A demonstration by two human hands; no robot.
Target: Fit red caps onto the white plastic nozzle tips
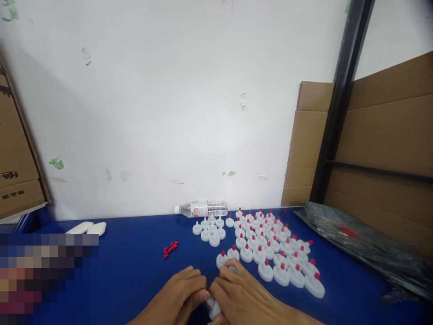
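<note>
My left hand (182, 291) and my right hand (237, 291) meet at the near edge of the blue table (128, 266), fingers curled together round a small white cap (214, 309) between them. Just beyond my right fingers stand several white caps with red tips (270, 250) in rows. A smaller group of plain white caps (209, 229) without red tips sits behind them. A little heap of loose red tips (170, 248) lies to the left of the caps.
A clear water bottle (202, 209) lies on its side against the white wall. Two white oblong pieces (88, 228) lie at the far left. A dark plastic bag (358, 243) and cardboard sheets (382, 144) stand at the right, a carton (16, 153) at the left.
</note>
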